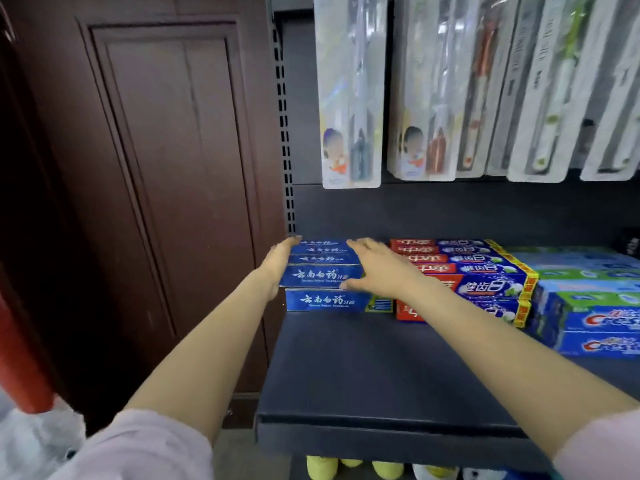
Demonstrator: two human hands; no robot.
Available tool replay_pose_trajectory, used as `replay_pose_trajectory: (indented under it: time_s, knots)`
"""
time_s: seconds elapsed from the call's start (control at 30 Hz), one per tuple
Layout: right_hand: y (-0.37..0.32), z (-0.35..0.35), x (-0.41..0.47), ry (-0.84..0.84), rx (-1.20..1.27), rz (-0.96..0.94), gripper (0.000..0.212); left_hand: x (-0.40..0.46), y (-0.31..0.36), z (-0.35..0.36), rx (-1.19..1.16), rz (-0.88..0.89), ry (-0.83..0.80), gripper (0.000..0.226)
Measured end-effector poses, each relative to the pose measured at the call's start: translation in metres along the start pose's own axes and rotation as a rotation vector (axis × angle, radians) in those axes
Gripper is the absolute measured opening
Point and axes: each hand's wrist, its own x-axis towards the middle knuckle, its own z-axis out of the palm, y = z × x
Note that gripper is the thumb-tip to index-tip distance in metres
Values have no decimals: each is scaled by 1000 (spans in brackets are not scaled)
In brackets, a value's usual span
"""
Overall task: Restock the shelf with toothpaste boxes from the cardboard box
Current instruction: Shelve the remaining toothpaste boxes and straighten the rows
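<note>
- Head view: the left hand (280,263) lies flat against the left end of the blue toothpaste boxes (323,271), fingers straight.
- The right hand (375,268) rests on top of the same stack with fingers extended, thumb at its front face.
- The stack stands at the back left of the dark shelf (363,375).
- The right hand covers part of the red and blue boxes (485,268).
- The Crest boxes (602,327) are cut off at the right edge.

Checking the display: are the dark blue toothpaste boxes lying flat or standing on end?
Lying flat. The dark blue toothpaste boxes are stacked lengthwise on the shelf, long printed faces forward, between both hands.
</note>
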Motion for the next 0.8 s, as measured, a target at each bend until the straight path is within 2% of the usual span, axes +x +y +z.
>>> replay_pose_trajectory:
  time_s: [0.07, 0.2, 0.37, 0.6, 0.7, 0.8]
  knots:
    - [1, 4, 7, -35, -83, 38, 100, 4, -2, -1, -65, 5, -51, 39]
    - [-4, 13, 15, -66, -241, 67, 105, 8, -12, -1, -125, 8, -169, 34]
    - [-5, 14, 17, -75, -278, 68, 106, 12, -15, -9, -347, -44, -203, 51]
    - [-6, 16, 16, -78, -298, 74, 105, 19, -22, -11, -337, -52, -175, 71]
    - [-8, 18, 17, -53, -301, 88, 106, 21, -22, -15, -294, -46, -183, 71]
    - [-9, 21, 19, -47, -280, 91, 107, 18, -24, -19, -274, -24, -221, 59]
